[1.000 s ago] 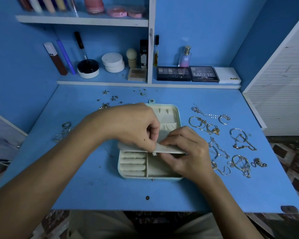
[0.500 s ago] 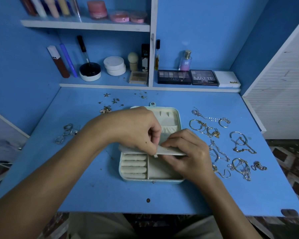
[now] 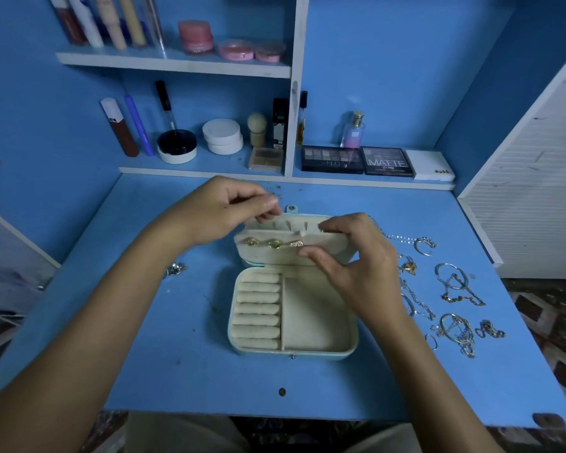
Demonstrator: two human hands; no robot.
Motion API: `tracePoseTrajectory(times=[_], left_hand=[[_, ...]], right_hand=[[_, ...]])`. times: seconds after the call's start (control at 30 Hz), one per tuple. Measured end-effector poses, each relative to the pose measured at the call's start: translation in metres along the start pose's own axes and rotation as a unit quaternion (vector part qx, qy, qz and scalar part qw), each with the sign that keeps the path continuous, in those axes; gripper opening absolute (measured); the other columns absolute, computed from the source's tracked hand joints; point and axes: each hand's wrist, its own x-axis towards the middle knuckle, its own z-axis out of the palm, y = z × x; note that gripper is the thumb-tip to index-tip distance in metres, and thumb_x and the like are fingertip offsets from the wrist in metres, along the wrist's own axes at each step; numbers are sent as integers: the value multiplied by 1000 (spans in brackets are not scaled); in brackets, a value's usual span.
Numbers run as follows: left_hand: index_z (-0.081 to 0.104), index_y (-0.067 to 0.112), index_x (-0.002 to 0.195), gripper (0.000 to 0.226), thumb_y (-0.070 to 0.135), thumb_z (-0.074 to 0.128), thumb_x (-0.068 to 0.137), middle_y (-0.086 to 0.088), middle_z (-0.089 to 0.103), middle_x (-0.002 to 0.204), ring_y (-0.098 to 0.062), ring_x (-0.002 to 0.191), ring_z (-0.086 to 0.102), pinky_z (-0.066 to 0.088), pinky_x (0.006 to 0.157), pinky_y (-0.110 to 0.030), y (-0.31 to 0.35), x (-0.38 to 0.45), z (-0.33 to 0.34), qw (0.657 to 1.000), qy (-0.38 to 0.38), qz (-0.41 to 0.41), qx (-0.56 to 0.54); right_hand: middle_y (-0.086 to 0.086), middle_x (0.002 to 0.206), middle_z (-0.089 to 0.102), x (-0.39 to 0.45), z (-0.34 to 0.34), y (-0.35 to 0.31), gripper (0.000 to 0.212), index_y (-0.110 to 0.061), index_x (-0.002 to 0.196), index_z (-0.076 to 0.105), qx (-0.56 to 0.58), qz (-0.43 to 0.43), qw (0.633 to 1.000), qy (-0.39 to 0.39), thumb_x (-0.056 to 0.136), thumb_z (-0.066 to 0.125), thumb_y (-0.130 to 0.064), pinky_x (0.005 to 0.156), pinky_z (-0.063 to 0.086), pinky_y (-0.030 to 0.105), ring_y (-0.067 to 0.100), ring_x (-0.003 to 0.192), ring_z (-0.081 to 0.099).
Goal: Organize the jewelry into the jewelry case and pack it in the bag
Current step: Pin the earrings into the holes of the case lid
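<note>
Open on the blue desk (image 3: 177, 371): a pale blue jewelry case (image 3: 293, 317), cream-lined, front edge toward the camera. Raised over its hinge, a cream earring panel (image 3: 275, 253), carrying three small gold earrings (image 3: 274, 244) in a row. Pinching the panel's upper left edge, the left hand (image 3: 219, 212), thumb and fingertips closed together on the fabric. Holding the panel's right end, the right hand (image 3: 356, 259), fingers curled over the top edge, thumb pressed on the face just beside the rightmost earring. In the lower tray, ring rolls (image 3: 258, 313) on the left, an open compartment (image 3: 314, 317) on the right. Scattered on the desk right of the case, loose chains and hoops (image 3: 455, 289), apart from it. Left of the case, near the left forearm, one small silver piece (image 3: 176, 269). On the shelf behind, cosmetics and eyeshadow palettes (image 3: 356, 160). No bag in view.
</note>
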Motion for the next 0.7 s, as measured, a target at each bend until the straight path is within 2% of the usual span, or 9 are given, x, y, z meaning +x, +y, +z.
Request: tracePoseTrajectory(times=[0.13,0.27,0.33,0.4,0.43,0.5,0.57,0.63,0.7], left_hand=[[72,29,79,32,27,50,102,12,71,78,-2,77,62,48,77,-21,-24,-2,10,989,127,-29,-65],[70,26,74,35,32,50,102,10,67,74,-8,75,59,50,77,-33,-41,-8,23,971,207,-37,-112],[69,22,79,33,33,50,102,5,69,77,-8,75,59,49,75,-31,-47,-12,30,961,244,-44,-126],[70,20,87,28,38,52,100,-5,69,87,-11,82,59,49,76,-34,-54,-15,38,957,261,-47,-121],[70,21,90,26,40,53,98,-3,70,90,-10,86,62,49,77,-33,-58,-17,41,958,264,-44,-106],[70,24,94,15,33,58,96,8,69,93,-1,88,62,46,75,-20,-65,-18,48,958,280,-30,-53],[71,19,100,11,22,61,96,12,65,96,6,82,58,41,68,-9,-68,-20,53,956,291,-15,17],[71,13,108,17,21,63,95,12,62,100,8,84,57,41,68,-7,-77,-21,56,955,288,0,65],[70,14,116,35,37,58,93,14,59,107,2,95,58,45,76,-11,-84,-23,57,958,271,5,96]], right_hand=[[-10,99,57,7,5,4,45,-9,106,65,-2,45,999,-4,74,83,-35,82,35,3,-15,88,46],[-29,92,44,14,10,8,56,-14,116,62,-9,91,996,-9,73,81,-44,77,34,0,-15,80,47],[-27,96,46,17,11,11,60,-15,121,61,-14,97,995,-20,75,74,-52,78,33,0,-12,77,45],[-17,105,52,19,12,15,62,-14,123,62,-17,96,995,-34,78,69,-55,81,34,2,-10,80,44],[-14,107,53,20,13,17,60,-15,124,62,-19,98,994,-39,80,69,-54,81,34,3,-11,82,45],[-11,107,53,22,15,23,54,-16,126,63,-28,108,993,-45,84,69,-50,81,35,5,-7,84,49],[-9,107,54,23,17,28,55,-15,132,61,-36,121,990,-60,86,70,-45,84,38,9,-1,87,50],[-7,107,54,22,19,32,61,-13,138,55,-38,142,986,-82,88,69,-44,91,42,20,8,97,54],[-8,102,53,22,20,35,64,-10,140,54,-46,149,982,-103,89,65,-47,95,45,31,19,102,56]])
